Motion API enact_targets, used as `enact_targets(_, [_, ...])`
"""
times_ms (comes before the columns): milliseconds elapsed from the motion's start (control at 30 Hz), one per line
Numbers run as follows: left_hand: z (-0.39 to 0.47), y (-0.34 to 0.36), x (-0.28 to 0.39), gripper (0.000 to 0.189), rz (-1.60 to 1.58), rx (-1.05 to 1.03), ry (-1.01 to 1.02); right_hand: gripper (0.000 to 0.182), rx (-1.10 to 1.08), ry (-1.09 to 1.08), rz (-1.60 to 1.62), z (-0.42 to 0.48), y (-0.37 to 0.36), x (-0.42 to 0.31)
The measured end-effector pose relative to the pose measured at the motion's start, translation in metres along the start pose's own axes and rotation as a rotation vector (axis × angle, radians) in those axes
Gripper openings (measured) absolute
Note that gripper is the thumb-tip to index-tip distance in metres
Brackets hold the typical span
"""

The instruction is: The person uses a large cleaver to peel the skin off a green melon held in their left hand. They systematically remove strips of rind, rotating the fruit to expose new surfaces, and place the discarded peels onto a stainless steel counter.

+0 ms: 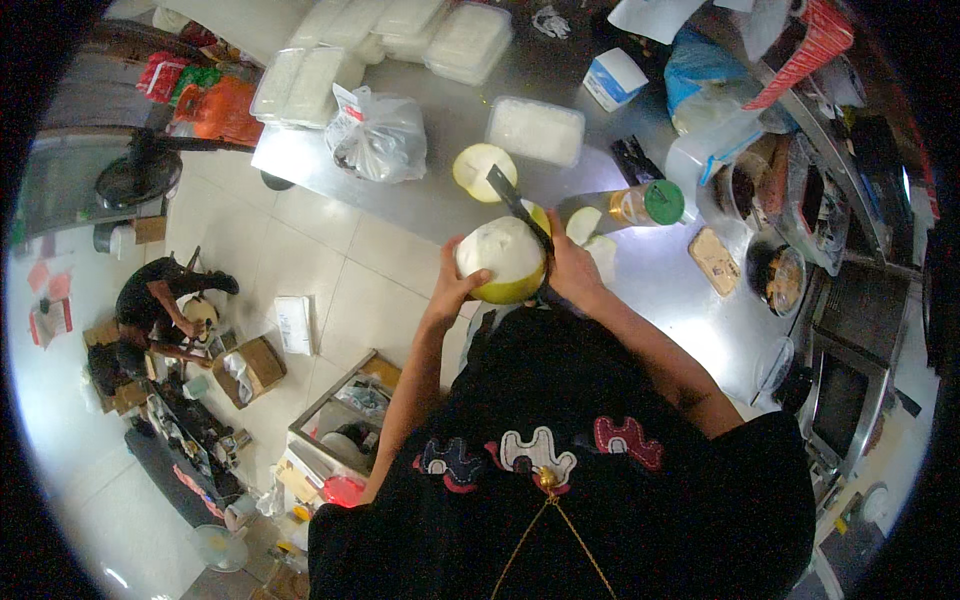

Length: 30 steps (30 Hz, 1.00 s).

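A partly peeled pomelo [499, 255], white pith on top and green-yellow rind below, is held up at the steel table's near edge. My left hand [453, 289] grips its left side, thumb over the rind. A dark-bladed knife [513, 201] lies against the fruit's right side, its handle mostly hidden in my right hand [570, 262]. A strip of rind stands between blade and hand. Just beyond the fruit, a round cut rind cap [484, 172] rests on the steel table [442, 206]. More pale rind pieces [583, 224] lie right of the knife.
Stacked plastic tubs [469, 45], a tied plastic bag [379, 139] and one filled tub [536, 130] stand at the back. To the right are a green-lidded jar [652, 202], a wooden block [714, 261] and bowls [780, 279]. A person [161, 307] sits low at far left beside a cardboard box [249, 371].
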<state>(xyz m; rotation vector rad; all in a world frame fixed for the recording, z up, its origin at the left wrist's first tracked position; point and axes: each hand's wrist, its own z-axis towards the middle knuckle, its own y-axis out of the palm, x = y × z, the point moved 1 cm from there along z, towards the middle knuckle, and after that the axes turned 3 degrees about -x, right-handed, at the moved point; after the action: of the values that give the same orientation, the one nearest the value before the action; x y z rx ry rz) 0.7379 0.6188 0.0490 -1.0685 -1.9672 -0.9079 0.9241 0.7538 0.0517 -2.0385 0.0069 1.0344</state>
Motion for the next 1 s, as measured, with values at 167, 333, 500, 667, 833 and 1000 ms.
enact_targets(167, [-0.031,0.022,0.018,0.093,0.027,0.318,0.044,0.085,0.026,-0.015,0.075,-0.028,-0.023,-0.009])
enact_targets(333, [-0.036,0.046,0.003,0.093,1.082,0.497,0.318,0.075,0.026,-0.222,0.001,-0.043,-0.022,-0.023])
enact_targets(500, [-0.016,0.036,0.01,0.1,0.8,0.539,0.134,0.052,0.061,-0.35,-0.156,-0.061,-0.016,-0.026])
enact_targets(667, [-0.004,0.026,0.007,0.096,0.678,0.471,-0.029,0.047,0.116,-0.491,-0.263,-0.064,-0.011,-0.026])
enact_targets(833, [-0.006,0.036,0.023,0.091,0.792,0.485,-0.105,0.051,0.131,-0.502,-0.279,-0.057,-0.008,-0.026])
enact_targets(1000, [0.0,0.043,0.04,0.091,0.962,0.484,-0.179,0.056,0.116,-0.454,-0.264,-0.05,-0.014,-0.037])
